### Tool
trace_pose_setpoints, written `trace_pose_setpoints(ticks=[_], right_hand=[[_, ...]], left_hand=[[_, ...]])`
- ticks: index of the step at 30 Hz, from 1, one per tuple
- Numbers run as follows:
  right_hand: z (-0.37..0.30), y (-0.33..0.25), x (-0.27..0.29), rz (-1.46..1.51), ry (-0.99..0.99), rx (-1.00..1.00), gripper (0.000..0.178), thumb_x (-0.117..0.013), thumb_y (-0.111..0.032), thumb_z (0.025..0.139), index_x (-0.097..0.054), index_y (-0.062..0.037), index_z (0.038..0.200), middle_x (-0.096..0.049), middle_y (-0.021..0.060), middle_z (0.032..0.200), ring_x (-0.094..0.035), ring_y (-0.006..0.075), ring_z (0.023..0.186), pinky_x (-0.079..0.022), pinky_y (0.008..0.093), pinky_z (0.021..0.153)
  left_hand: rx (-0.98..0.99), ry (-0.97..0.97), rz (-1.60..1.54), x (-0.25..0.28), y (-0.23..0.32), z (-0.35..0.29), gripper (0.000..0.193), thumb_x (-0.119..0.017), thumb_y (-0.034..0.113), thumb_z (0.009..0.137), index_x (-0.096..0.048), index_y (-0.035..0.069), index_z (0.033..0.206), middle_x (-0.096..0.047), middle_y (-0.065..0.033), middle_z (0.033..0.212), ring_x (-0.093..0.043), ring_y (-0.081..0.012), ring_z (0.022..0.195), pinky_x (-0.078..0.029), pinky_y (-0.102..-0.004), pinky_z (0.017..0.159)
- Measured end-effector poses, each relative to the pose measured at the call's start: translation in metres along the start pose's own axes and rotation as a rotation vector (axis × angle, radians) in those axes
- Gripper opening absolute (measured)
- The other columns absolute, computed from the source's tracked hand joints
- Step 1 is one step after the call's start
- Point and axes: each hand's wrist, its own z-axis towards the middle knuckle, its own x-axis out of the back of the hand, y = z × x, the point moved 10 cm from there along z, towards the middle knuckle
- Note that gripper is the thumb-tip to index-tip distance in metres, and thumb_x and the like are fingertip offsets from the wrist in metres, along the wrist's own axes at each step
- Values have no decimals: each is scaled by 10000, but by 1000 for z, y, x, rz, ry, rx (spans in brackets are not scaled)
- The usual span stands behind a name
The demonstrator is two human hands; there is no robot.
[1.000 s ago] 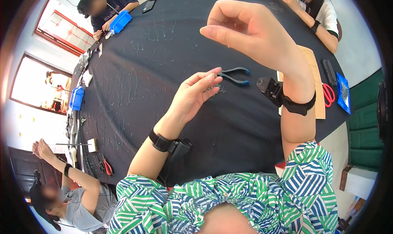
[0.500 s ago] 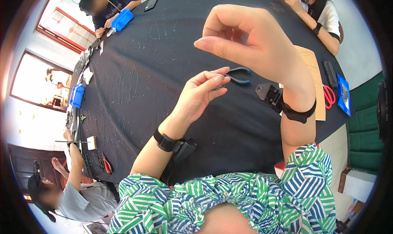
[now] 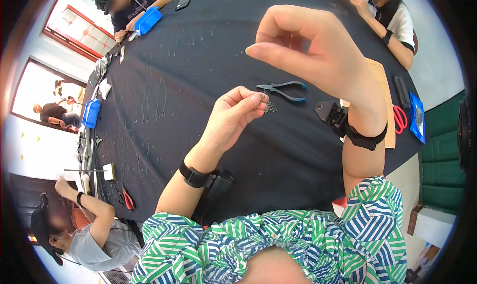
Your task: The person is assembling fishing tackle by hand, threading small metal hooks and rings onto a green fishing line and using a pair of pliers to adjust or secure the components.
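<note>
My left hand (image 3: 237, 112) is closed in a pinch over the dark cloth. Something tiny and dark shows at its fingertips, too small to name. Right beside those fingertips lies a small pile of thin, curved metal pieces (image 3: 270, 106). Just beyond is a pair of pliers (image 3: 281, 90) with blue handles, its jaws pointing at my left fingers. My right hand (image 3: 308, 48) is raised higher, with curled fingers and the thumb drawn toward the index finger. Whatever it may pinch, perhaps a fine thread, cannot be made out.
Black cloth (image 3: 198, 85) covers the table, with thin greenish line strands (image 3: 159, 102) across it. At right are red-handled scissors (image 3: 399, 119), a blue packet (image 3: 417, 117) and brown board (image 3: 382, 80). Co-workers sit around the edge, near blue bins (image 3: 148, 21).
My left fingers have drawn together into a tighter pinch and shifted slightly left, uncovering the metal pieces and the pliers' jaws. My right hand has moved a little right.
</note>
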Motion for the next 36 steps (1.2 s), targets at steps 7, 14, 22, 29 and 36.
trace_pose_setpoints(ticks=[7, 14, 22, 29, 36], right_hand=[[-16, 35, 14, -675, 53, -55, 157, -688, -144, 876, -613, -17, 929, -599, 1, 840, -551, 47, 657, -411, 232, 569], [-10, 26, -64, 174, -177, -196, 338, -656, -83, 877, -541, 1, 1184, -639, 86, 1115, -630, 80, 626, -459, 216, 515], [-12, 24, -95, 237, -281, -211, 240, -645, -40, 861, -572, 15, 1084, -662, 77, 800, -651, 132, 745, -504, 264, 627], [-6, 4, -85, 19, -132, 19, 106, -668, -15, 806, -634, -18, 906, -605, 68, 769, -614, 166, 651, -474, 283, 574], [-5, -7, -80, -106, -66, 176, 115, -719, -23, 762, -642, -41, 845, -568, 64, 751, -602, 194, 639, -468, 303, 561]], left_hand=[[-171, 84, 267, 11, 41, -20, 25, -625, 56, 947, -618, 36, 934, -665, -80, 1021, -638, -97, 845, -539, -240, 771], [-280, 184, 543, 8, 81, -45, 56, -655, 50, 931, -644, 7, 966, -679, -57, 968, -638, -83, 854, -534, -228, 778], [-393, 239, 623, 5, 102, -64, 71, -668, 52, 916, -651, -7, 950, -681, -74, 976, -635, -91, 816, -524, -229, 744], [-341, 277, 626, 16, 103, -67, 99, -679, 47, 917, -665, 0, 1002, -699, -52, 908, -653, -83, 821, -526, -215, 726], [-347, 250, 564, 18, 100, -65, 115, -685, 36, 908, -669, -3, 1014, -713, -71, 943, -684, -104, 821, -559, -227, 723]])
